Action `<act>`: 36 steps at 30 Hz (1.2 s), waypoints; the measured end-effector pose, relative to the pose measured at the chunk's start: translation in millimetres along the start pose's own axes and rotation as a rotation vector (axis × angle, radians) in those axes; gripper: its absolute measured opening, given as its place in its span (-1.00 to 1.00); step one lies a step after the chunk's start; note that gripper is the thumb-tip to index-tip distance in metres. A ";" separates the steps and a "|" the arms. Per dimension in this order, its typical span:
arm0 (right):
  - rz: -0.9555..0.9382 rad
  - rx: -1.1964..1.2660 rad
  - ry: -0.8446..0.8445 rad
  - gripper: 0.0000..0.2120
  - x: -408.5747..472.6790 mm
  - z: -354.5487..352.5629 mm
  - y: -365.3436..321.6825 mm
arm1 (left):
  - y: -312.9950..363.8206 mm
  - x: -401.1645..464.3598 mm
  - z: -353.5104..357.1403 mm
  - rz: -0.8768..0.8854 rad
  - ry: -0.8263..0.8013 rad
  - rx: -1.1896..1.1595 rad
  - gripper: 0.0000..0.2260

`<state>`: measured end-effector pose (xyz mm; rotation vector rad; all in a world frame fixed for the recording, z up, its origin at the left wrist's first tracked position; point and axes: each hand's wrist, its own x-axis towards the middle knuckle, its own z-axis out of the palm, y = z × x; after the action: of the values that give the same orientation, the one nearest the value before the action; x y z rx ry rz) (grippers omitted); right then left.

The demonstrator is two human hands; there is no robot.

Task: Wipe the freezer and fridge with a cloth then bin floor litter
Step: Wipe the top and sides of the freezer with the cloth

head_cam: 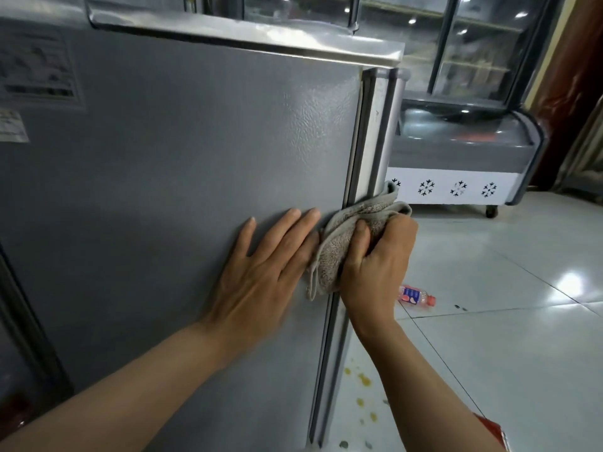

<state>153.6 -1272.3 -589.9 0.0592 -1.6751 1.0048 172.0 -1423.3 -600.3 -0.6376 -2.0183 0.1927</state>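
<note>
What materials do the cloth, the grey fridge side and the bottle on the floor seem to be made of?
Cloth: looks like terry towelling, grey-beige, with a fuzzy looped pile, soft and crumpled in the right hand.
Fridge side: probably painted sheet metal, matte grey, with a fine pebbled texture catching the light.
Bottle: seems clear plastic, glossy, with a printed label and a pinkish cap.

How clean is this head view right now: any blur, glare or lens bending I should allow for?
Head view: the flat left hand is slightly motion-smeared on the grey fridge side panel; the right hand gripping the beige towelling cloth reads sharper; ceiling-light glare marks the glossy white floor tiles; wide-angle bending curves the fridge's edges.
</note>
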 end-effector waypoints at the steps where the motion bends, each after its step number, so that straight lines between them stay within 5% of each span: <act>1: -0.001 -0.005 -0.002 -0.85 -6.3 -0.3 3.9 | 1.7 -6.8 2.9 0.010 -0.020 0.009 -0.39; 21: 0.114 -0.121 0.001 -0.75 -75.8 0.9 39.3 | 18.7 -74.8 46.4 0.064 -0.003 0.006 -0.51; 36: 0.129 -0.121 -0.032 -0.91 -143.1 0.5 91.5 | 38.4 -124.7 66.7 0.165 -0.126 0.017 -0.52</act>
<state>159.7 -1277.6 -759.6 -0.1143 -1.7839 1.0006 177.6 -1446.2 -744.9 -0.7990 -2.0824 0.3552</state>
